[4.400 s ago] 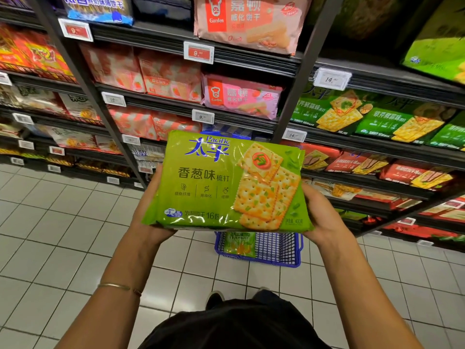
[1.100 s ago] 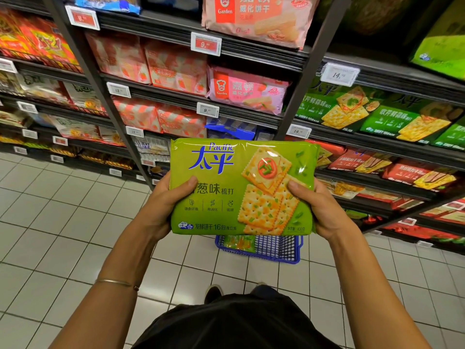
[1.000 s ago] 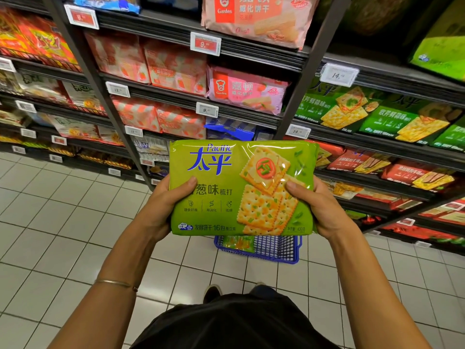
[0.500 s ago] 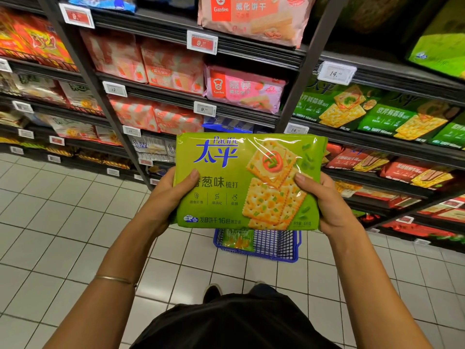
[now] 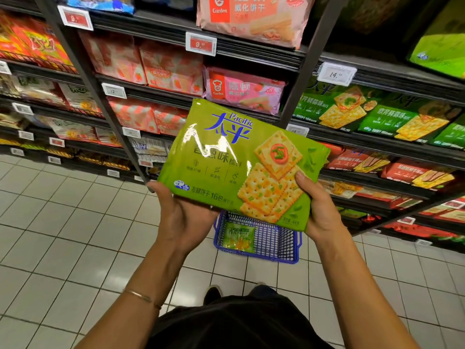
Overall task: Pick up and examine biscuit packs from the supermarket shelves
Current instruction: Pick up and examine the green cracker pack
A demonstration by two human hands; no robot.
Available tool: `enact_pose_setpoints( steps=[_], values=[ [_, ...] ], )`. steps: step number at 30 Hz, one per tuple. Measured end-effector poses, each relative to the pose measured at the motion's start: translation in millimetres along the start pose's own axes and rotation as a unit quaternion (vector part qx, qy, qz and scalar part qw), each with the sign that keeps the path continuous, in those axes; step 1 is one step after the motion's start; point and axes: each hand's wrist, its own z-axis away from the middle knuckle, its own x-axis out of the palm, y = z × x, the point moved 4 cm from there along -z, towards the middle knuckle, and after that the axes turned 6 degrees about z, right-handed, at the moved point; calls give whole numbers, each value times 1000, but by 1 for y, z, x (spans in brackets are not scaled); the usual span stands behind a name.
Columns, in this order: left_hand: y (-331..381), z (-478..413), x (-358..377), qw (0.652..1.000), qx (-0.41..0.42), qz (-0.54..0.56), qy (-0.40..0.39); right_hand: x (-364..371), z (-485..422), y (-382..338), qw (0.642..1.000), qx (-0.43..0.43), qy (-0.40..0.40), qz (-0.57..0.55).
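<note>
A large light-green biscuit pack printed with crackers and blue "Pacific" lettering is held up in front of the shelves, tilted with its top edge leaning away. My left hand supports its lower left corner from beneath, palm up. My right hand grips the lower right edge, thumb pressed on the front over the cracker picture. Glare hides part of the print.
A blue wire basket stands on the white tiled floor below the pack, with a small green packet inside. Dark shelves hold pink wafer packs and dark-green cracker packs. A grey upright post runs left of the pack.
The pack has tipped back and rotated, its left side now higher. My left hand slid from the left edge to under the bottom corner. The right hand moved down to the lower right.
</note>
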Motion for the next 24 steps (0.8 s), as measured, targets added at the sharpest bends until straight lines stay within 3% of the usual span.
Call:
enact_pose_setpoints(
  steps=[4, 7, 9, 11, 15, 18, 20, 24],
  values=[
    [7, -8, 3, 993, 35, -78, 78, -2, -3, 5, 1000, 26, 4, 14],
    [14, -13, 6, 981, 94, -126, 111, -4, -5, 3, 985, 19, 38, 167],
    [19, -14, 10, 969, 129, -169, 125, -10, -3, -1, 937, -13, 136, 322],
    [21, -15, 14, 959, 143, -204, 133, -7, 1, -9, 878, -81, 174, 440],
    [16, -17, 23, 948, 148, -232, 160, 29, 8, -4, 808, -187, 43, 558],
    [9, -19, 25, 938, 154, -228, 211, 57, 10, 17, 723, -201, -19, 661],
    [6, -19, 27, 931, 152, -215, 252, 66, 8, 35, 670, -189, -19, 718],
    [4, -21, 31, 928, 156, -218, 259, 67, 7, 45, 684, -227, 51, 691]
  ],
)
